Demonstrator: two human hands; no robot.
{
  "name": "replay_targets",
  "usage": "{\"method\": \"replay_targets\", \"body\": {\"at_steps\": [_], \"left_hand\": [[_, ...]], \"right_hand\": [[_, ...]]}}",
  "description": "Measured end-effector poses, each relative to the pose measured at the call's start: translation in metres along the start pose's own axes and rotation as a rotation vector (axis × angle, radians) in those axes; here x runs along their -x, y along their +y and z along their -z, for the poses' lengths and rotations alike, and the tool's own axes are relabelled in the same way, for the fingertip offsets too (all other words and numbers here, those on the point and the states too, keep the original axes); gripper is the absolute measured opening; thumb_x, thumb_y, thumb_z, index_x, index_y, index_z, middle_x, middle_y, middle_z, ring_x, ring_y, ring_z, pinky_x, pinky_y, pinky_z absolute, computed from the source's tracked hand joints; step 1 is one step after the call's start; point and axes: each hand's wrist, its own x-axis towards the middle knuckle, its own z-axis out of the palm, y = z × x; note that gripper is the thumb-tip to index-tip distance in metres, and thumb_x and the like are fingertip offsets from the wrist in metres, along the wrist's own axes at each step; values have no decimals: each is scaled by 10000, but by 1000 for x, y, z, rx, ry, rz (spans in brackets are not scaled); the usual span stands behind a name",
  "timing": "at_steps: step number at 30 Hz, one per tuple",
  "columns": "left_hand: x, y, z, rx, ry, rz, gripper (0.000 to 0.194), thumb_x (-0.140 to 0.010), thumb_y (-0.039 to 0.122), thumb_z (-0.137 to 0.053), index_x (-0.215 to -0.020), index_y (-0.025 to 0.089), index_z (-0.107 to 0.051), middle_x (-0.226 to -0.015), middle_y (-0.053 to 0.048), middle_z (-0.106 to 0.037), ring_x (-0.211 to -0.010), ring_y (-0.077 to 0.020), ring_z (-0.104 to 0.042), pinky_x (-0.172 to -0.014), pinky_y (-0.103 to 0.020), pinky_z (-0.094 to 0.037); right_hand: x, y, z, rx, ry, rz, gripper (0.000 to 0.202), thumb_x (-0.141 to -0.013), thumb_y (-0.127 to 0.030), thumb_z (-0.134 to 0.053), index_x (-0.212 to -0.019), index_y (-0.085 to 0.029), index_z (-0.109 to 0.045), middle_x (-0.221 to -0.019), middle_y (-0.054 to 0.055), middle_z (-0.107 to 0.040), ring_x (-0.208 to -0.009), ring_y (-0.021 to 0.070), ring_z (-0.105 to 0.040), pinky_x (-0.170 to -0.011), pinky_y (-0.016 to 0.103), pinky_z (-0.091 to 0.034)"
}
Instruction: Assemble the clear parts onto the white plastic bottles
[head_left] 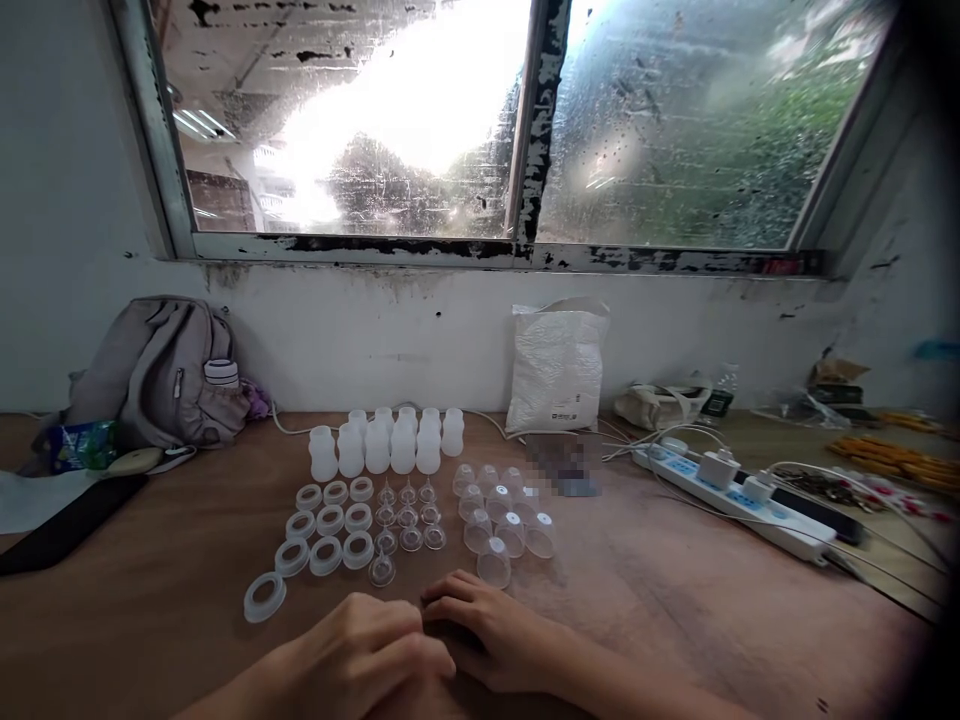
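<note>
My left hand [367, 652] is curled into a loose fist low in the middle of the view, and no object shows in it. Right beside it, my right hand [484, 628] rests on the brown table with its fingers bent but apart from the palm, holding nothing visible. Beyond my hands lie clear bottle nipples [382, 570] in rows, with white screw rings [265, 597] to their left. Clear dome caps [493, 563] stand to the right, the closest just past my right fingers. White baby bottles [377, 447] stand upright in rows behind the rings and nipples.
A grey backpack [161, 375] and a black flat item [71, 525] are at the left. A white plastic package [559, 370] leans on the wall under the window. At the right, a power strip [739, 500] with plugged-in cables lies across the table.
</note>
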Motion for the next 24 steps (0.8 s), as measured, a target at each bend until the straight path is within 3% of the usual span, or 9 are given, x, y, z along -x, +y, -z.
{"method": "replay_targets", "body": {"at_steps": [2, 5, 8, 12, 17, 24], "left_hand": [[-18, -8, 1, -87, -50, -5, 252, -863, 178, -271, -1010, 199, -474, -716, -27, -537, -577, -131, -507, -518, -234, -420], [-21, -18, -6, -217, -116, -41, 224, -857, 142, -257, -921, 176, -468, -658, -12, -510, -496, -134, -461, -433, -236, -346], [-13, -25, -11, -186, -71, -28, 243, -867, 128, -230, -953, 167, -454, -633, -1, -514, -488, -132, -469, -436, -234, -336], [-8, -29, -6, -69, 29, -33, 235, -881, 158, -277, -1049, 168, -442, -622, 14, -552, -504, -111, -495, -490, -219, -360], [-14, -28, 3, -112, 6, -70, 155, -841, 181, -391, -876, 160, -540, -651, -32, -566, -585, -143, -485, -548, -260, -376], [-15, -30, -6, -90, 12, -44, 151, -812, 139, -405, -835, 156, -554, -642, -34, -560, -588, -144, -464, -542, -265, -373]], "right_hand": [[0, 1, 0, -1, 5, 3, 314, -764, -142, -460, -1069, -170, -531, -1076, 71, -538, -997, 156, -474, -889, 271, -382], [0, 1, -1, 13, 13, -7, 318, -760, -136, -461, -1069, -167, -529, -1086, 74, -535, -1003, 159, -472, -889, 279, -381], [1, 0, -1, 16, 2, -16, 319, -761, -141, -458, -1071, -169, -529, -1098, 72, -531, -1011, 165, -469, -896, 287, -378], [1, -1, -1, 17, -2, -24, 327, -765, -143, -450, -1082, -174, -524, -1098, 68, -529, -1010, 169, -469, -890, 289, -382], [1, 1, -4, 26, 9, -27, 312, -771, -141, -449, -1073, -174, -520, -1099, 66, -526, -1016, 166, -464, -895, 286, -374], [0, -1, -2, 13, -2, -46, 298, -788, -148, -445, -1075, -178, -518, -1102, 63, -523, -1021, 159, -453, -907, 286, -365]]}}
